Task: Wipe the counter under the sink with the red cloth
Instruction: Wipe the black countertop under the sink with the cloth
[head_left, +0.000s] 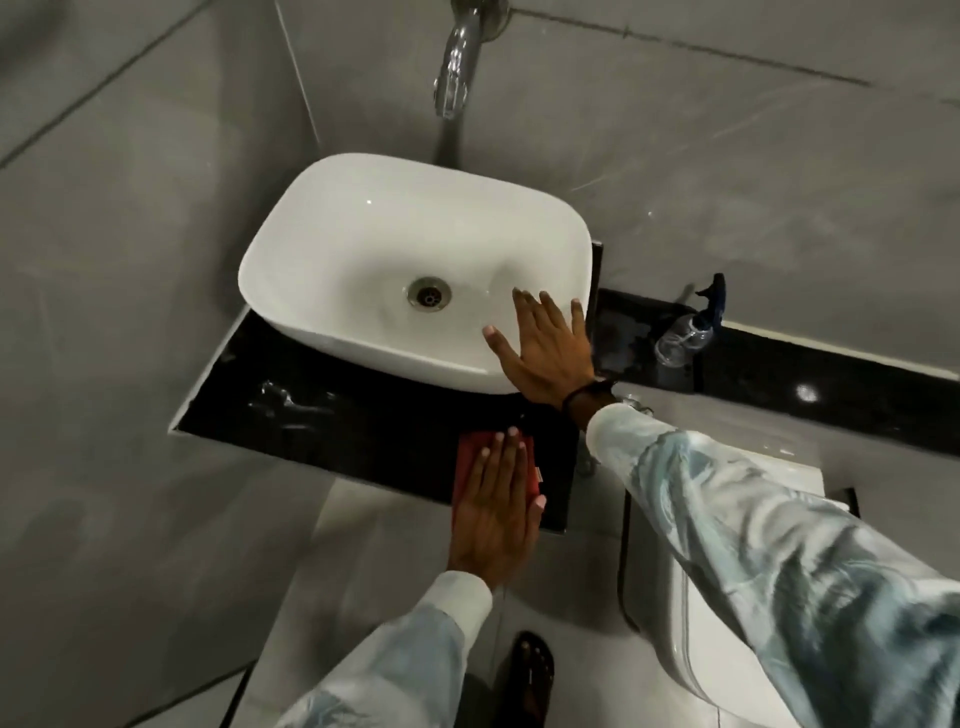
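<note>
A white basin (363, 249) stands on a glossy black counter (322, 415). The red cloth (470, 457) lies flat on the counter's front edge, in front of the basin's right corner. My left hand (493, 514) presses flat on the cloth, fingers stretched out and covering most of it. My right hand (545, 348) rests open on the basin's front right rim, fingers spread and pointing into the bowl. A dark band circles that wrist.
A chrome tap (457, 67) juts from the grey tiled wall above the basin. A spray bottle (691, 332) stands on the black ledge to the right. A white toilet cistern (727, 597) is below right. My sandalled foot (530, 675) is on the tiled floor.
</note>
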